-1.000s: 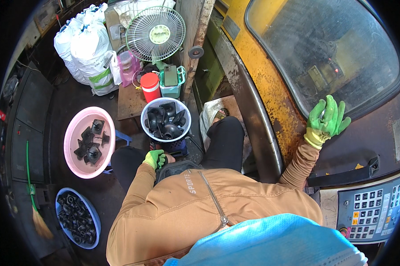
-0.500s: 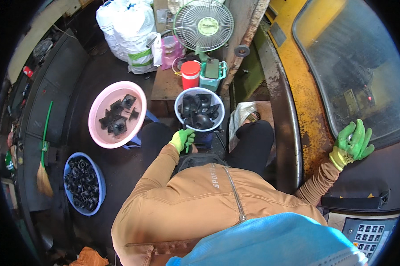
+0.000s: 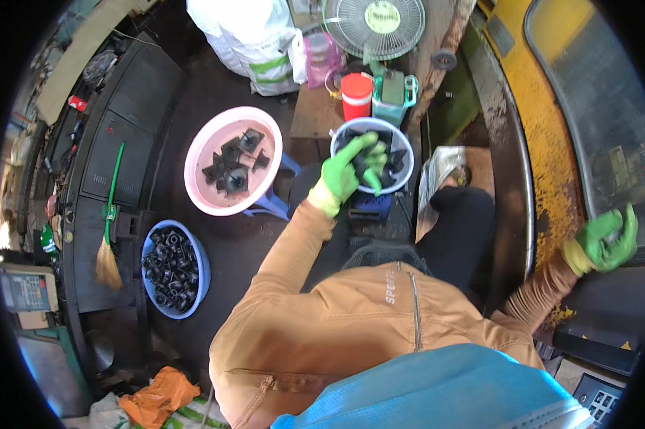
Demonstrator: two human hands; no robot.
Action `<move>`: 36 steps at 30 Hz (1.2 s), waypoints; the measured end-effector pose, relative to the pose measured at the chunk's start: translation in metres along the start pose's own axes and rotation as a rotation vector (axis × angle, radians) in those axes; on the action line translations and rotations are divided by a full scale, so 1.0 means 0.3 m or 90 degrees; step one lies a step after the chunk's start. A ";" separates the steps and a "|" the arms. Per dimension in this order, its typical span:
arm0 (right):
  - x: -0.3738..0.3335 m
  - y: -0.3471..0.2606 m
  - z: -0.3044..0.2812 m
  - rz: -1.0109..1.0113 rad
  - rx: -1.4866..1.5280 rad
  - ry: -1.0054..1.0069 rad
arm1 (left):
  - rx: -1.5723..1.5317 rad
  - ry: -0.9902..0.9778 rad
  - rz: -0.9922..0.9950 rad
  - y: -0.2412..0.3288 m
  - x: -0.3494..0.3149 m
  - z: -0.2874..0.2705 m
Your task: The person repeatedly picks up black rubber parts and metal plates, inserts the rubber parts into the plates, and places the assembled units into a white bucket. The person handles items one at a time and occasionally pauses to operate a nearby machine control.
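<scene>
Nearest to us are our blue mask and tan jacket (image 3: 351,322), and both sleeves run out from there. Our right hand (image 3: 605,239), in a green glove, is far out to the right against the dark panel below the window of the yellow machine (image 3: 537,121). Its fingers are curled in, but we cannot tell whether they grip anything or only press on the panel.

Our left hand (image 3: 347,171), also gloved in green, reaches forward and sits over the near rim of the grey bucket (image 3: 407,154), which is straight ahead of us, past our knees. The fingers are bent and gathered among the black parts (image 3: 392,166) heaped inside; we cannot tell whether one is already pinched between them. The parts lie directly under and just beyond the fingertips, toward the bucket's far side, so the left hand is by far the nearer of the two. The parts are blocky and jumbled, with no clear long axis.

Left of the bucket, a pink basin (image 3: 233,161) on a blue stool holds a few similar black parts. A blue basin (image 3: 173,268) of black rings sits lower left, on the floor, beside a broom (image 3: 109,236).

Behind the bucket stand a red cup (image 3: 356,94), a teal jug (image 3: 395,96), a fan (image 3: 374,25) and a white sack (image 3: 254,39).
</scene>
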State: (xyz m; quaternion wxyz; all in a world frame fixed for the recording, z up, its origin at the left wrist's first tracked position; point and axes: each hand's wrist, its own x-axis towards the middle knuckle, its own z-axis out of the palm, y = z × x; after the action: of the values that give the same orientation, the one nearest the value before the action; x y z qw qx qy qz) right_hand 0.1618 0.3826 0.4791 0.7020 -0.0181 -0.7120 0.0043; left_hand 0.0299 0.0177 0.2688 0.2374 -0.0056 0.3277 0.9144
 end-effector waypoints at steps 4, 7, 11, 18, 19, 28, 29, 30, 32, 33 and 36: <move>-0.283 -0.261 0.268 0.234 0.442 -0.432 | 0.436 -0.225 0.290 0.013 0.152 0.124; -0.508 -0.404 0.468 0.684 0.852 -0.738 | 0.987 -0.143 0.607 0.038 0.269 0.170; -0.672 -0.476 0.669 0.834 1.048 -0.816 | 0.423 -0.173 0.267 -0.002 0.452 0.128; -0.611 -0.276 0.722 0.885 0.791 -0.657 | 1.052 0.063 -0.107 0.046 0.540 -0.274; -0.606 -0.270 0.729 0.917 0.808 -0.643 | 1.089 -0.023 -0.115 0.008 0.542 -0.284; -0.635 -0.295 0.742 0.938 0.863 -0.708 | 1.281 -0.225 -0.275 -0.137 0.539 -0.171; -0.634 -0.291 0.745 0.901 0.797 -0.726 | 1.155 -0.178 -0.260 -0.098 0.535 -0.171; -0.633 -0.286 0.745 0.860 0.734 -0.739 | 1.089 -0.150 -0.192 -0.055 0.527 -0.173; -0.633 -0.282 0.748 0.836 0.667 -0.755 | 0.849 -0.022 -0.110 0.007 0.502 -0.174; -0.639 -0.295 0.758 0.791 0.734 -0.688 | 0.647 0.006 -0.073 0.032 0.495 -0.171; -0.648 -0.307 0.754 0.905 0.655 -0.811 | 0.374 0.045 -0.007 0.073 0.484 -0.149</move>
State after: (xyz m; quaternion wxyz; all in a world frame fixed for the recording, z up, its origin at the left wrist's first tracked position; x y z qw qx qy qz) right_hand -0.0635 0.2889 0.2846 -0.0362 -0.1244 -0.6853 0.7167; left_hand -0.1152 0.0386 0.2225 0.2223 0.0293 0.5863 0.7784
